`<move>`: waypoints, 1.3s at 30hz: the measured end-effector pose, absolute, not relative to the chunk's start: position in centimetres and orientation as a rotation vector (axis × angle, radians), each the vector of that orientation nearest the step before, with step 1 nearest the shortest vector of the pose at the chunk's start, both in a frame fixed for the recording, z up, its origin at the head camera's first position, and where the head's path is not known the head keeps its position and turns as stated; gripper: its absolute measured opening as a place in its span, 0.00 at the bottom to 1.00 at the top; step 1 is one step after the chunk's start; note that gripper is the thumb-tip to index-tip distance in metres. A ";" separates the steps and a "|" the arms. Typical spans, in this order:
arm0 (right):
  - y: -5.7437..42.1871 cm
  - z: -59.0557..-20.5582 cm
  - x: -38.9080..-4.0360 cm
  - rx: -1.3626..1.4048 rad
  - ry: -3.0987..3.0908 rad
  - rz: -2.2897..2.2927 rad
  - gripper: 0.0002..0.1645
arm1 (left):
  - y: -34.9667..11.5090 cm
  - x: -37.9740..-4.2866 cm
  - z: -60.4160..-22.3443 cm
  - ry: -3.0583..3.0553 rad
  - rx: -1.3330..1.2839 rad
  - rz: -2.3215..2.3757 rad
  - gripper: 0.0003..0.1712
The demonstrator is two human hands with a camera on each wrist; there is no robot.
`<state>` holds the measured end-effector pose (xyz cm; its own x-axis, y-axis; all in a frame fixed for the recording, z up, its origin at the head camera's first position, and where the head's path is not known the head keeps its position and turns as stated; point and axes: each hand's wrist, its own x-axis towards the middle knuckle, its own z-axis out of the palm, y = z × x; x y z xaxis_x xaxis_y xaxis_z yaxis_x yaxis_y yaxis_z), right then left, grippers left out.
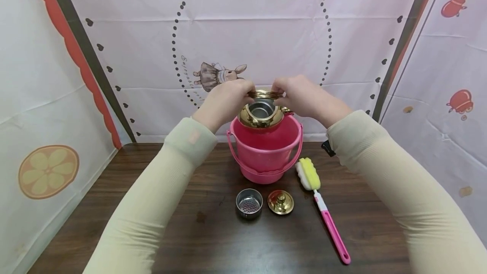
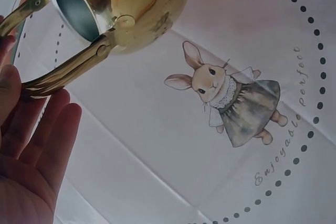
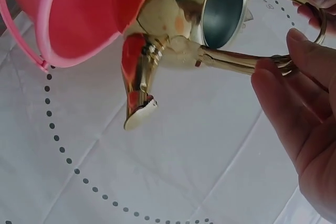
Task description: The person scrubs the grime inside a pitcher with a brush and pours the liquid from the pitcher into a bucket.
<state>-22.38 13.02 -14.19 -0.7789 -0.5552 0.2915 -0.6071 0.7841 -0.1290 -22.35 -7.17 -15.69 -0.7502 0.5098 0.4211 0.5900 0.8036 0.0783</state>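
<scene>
A shiny gold teapot [image 1: 262, 124], its lid off and its mouth uncovered, hangs over the pink bucket [image 1: 258, 160], overlapping the bucket's rim in the head view. My left hand [image 1: 228, 98] holds one side of the teapot's arched handle [image 2: 79, 69] between thumb and fingers. On the other side, my right hand [image 1: 300, 94] pinches the same handle. The right wrist view shows the spout [image 3: 139, 85] on that side and the dark interior through the round mouth.
In front of the bucket sit a perforated metal strainer cup [image 1: 249, 204] and a gold lid [image 1: 280, 202] with a knob. A sponge brush [image 1: 332, 229] with a pink handle lies to the right. Behind the table [image 1: 213, 236] hangs a printed cloth [image 1: 251, 41]. A small black object [image 1: 328, 148] lies near the right sleeve.
</scene>
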 end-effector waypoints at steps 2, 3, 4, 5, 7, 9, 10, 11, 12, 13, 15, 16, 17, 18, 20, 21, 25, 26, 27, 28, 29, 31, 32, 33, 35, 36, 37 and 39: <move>13.0 -14.3 -22.3 0.891 -2.753 0.277 0.10 | -7.2 -22.3 -15.9 -2.598 -0.838 -0.263 0.08; 13.0 -14.4 -22.3 0.885 -2.758 0.253 0.10 | -7.2 -22.3 -16.0 -2.594 -0.845 -0.255 0.09; 13.0 -14.5 -22.2 0.877 -2.760 0.224 0.10 | -7.2 -22.2 -16.1 -2.593 -0.850 -0.243 0.09; 13.0 -14.6 -22.2 0.873 -2.759 0.199 0.11 | -7.1 -22.2 -16.2 -2.591 -0.854 -0.240 0.10; 13.1 -14.7 -22.1 0.866 -2.761 0.176 0.11 | -7.1 -22.2 -16.4 -2.581 -0.866 -0.242 0.11; 13.1 -15.0 -22.1 0.877 -2.757 0.179 0.10 | -7.1 -22.2 -16.7 -2.564 -0.885 -0.253 0.11; 13.1 -15.1 -22.1 0.885 -2.754 0.188 0.10 | -7.0 -22.2 -16.8 -2.553 -0.896 -0.260 0.11; 13.2 -15.2 -22.2 0.897 -2.750 0.197 0.10 | -7.0 -22.3 -17.0 -2.539 -0.914 -0.271 0.11; 13.2 -15.3 -22.2 0.905 -2.745 0.203 0.10 | -7.0 -22.3 -17.1 -2.529 -0.933 -0.284 0.10; 13.2 -15.4 -22.1 0.916 -2.738 0.206 0.09 | -7.0 -22.3 -17.2 -2.521 -0.950 -0.295 0.10; 13.3 -15.7 -22.1 0.930 -2.724 0.197 0.09 | -6.9 -22.3 -17.4 -2.517 -0.979 -0.318 0.09; 13.3 -15.8 -22.0 0.932 -2.717 0.188 0.09 | -6.8 -22.2 -17.5 -2.521 -0.986 -0.326 0.09; 13.3 -15.9 -22.0 0.936 -2.709 0.177 0.08 | -6.8 -22.2 -17.5 -2.529 -0.990 -0.333 0.09; 13.4 -16.0 -21.9 0.938 -2.702 0.172 0.08 | -6.8 -22.1 -17.6 -2.537 -0.988 -0.338 0.08; 13.4 -16.3 -21.9 0.949 -2.689 0.163 0.06 | -6.7 -22.1 -17.8 -2.555 -0.985 -0.340 0.08; 13.4 -16.4 -21.8 0.949 -2.686 0.158 0.06 | -6.7 -22.1 -17.8 -2.562 -0.985 -0.339 0.08; 13.4 -17.1 -21.7 0.965 -2.654 0.125 0.05 | -6.7 -22.0 -18.2 -2.592 -0.993 -0.318 0.08; 13.4 -17.3 -21.7 0.970 -2.641 0.112 0.06 | -6.6 -22.0 -18.3 -2.595 -0.996 -0.304 0.07; 13.4 -17.4 -21.7 0.975 -2.627 0.097 0.06 | -6.6 -22.0 -18.4 -2.597 -0.998 -0.289 0.08; 13.5 -17.7 -21.7 0.979 -2.614 0.081 0.06 | -6.6 -21.9 -18.5 -2.599 -0.999 -0.274 0.08; 13.5 -17.9 -21.7 0.980 -2.600 0.066 0.07 | -6.6 -21.9 -18.7 -2.600 -1.000 -0.260 0.08; 13.5 -18.3 -21.7 0.976 -2.583 0.039 0.07 | -6.5 -21.9 -19.0 -2.589 -1.009 -0.226 0.08; 13.5 -18.5 -21.7 0.974 -2.578 0.025 0.06 | -6.5 -21.9 -19.1 -2.584 -1.013 -0.213 0.07; 13.5 -18.7 -21.7 0.972 -2.575 0.015 0.05 | -6.5 -21.9 -19.3 -2.579 -1.016 -0.202 0.07; 13.5 -19.0 -21.7 0.969 -2.568 -0.001 0.04 | -6.5 -21.8 -19.5 -2.570 -1.020 -0.187 0.07; 13.6 -19.1 -21.6 0.977 -2.561 -0.006 0.04 | -6.5 -21.8 -19.7 -2.563 -1.021 -0.177 0.07; 13.6 -19.3 -21.6 0.985 -2.550 -0.009 0.03 | -6.5 -21.8 -19.8 -2.559 -1.023 -0.172 0.07; 13.6 -19.6 -21.5 1.007 -2.517 -0.014 0.04 | -6.6 -21.7 -20.2 -2.550 -1.019 -0.160 0.07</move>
<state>-21.52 13.61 -19.61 -0.6454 -0.6605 0.3838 -0.6562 0.7365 0.1640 -21.69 -6.55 -20.15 -0.6605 0.6389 0.3944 0.6831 0.7293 -0.0376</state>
